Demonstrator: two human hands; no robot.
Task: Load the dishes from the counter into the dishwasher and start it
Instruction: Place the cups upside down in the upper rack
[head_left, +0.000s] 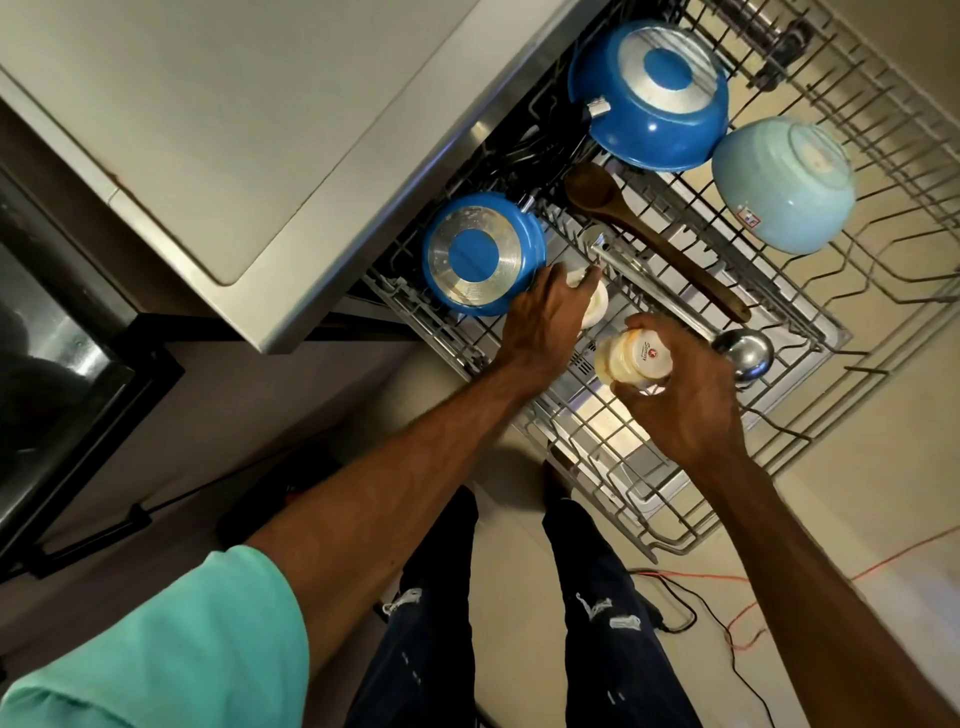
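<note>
Grey counter (234, 130) overhangs a wire rack (670, 540) pulled out above pale floor (883, 545), and both hands are down in it. Right fingers (644, 325) curl round a cream cup (631, 361) with a red mark on its side. The thumb is below and the fingertips are over the top, so the right hand (691, 405) holds it sideways just above the tines near the rack's front middle. Left fingers (582, 278) are bent over a white dish (595, 306), which the left hand (545, 322) grips at the rack's left side, just beside a small pan (480, 254) lying bottom-up. The hand hides most of that dish, so it may be a second cup, and I cannot tell whether it already sits on the tines. Both pieces look ceramic: light, stiff, glazed and probably slick if wet, and apt to chip against wire or the pan. They seem best held round the body as now, not by the rim, and set mouth-down between tines. Further out, a ladle (743, 353) lies just right of the cup and a wooden spoon (649, 234) lies across the middle. A big pan (654, 96) and a pale bowl (779, 187) sit upturned at the back. Red and black cables (691, 608) trail on the floor.
</note>
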